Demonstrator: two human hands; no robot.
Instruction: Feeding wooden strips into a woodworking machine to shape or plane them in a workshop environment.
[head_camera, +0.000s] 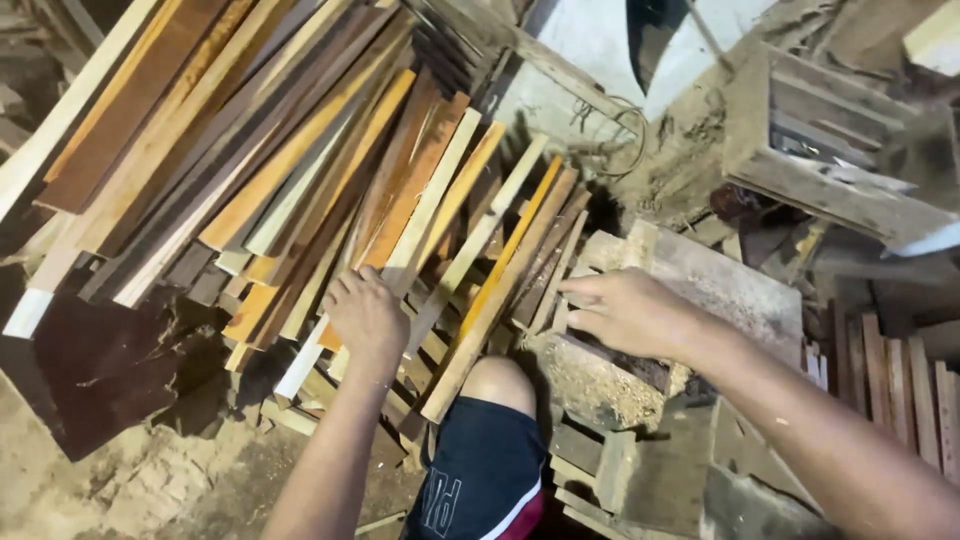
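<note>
A big heap of long wooden slats (300, 170), brown, orange and pale, leans from the upper left down toward me. My left hand (365, 315) is closed around the lower end of a slat (415, 205) near the bottom of the heap. My right hand (625, 310) reaches left with fingers curled over a dusty wooden block (720, 285), its fingertips near thin slat ends (560, 265). Whether the right hand grips a slat I cannot tell. My knee (500, 385) in dark shorts shows between both arms.
A wooden crate (830, 150) sits at the upper right, covered in sawdust. Short upright boards (900, 370) stand at the right edge. A dark board (90, 370) lies at the lower left on a dusty floor (150, 490). Loose wire (615, 125) hangs behind the heap.
</note>
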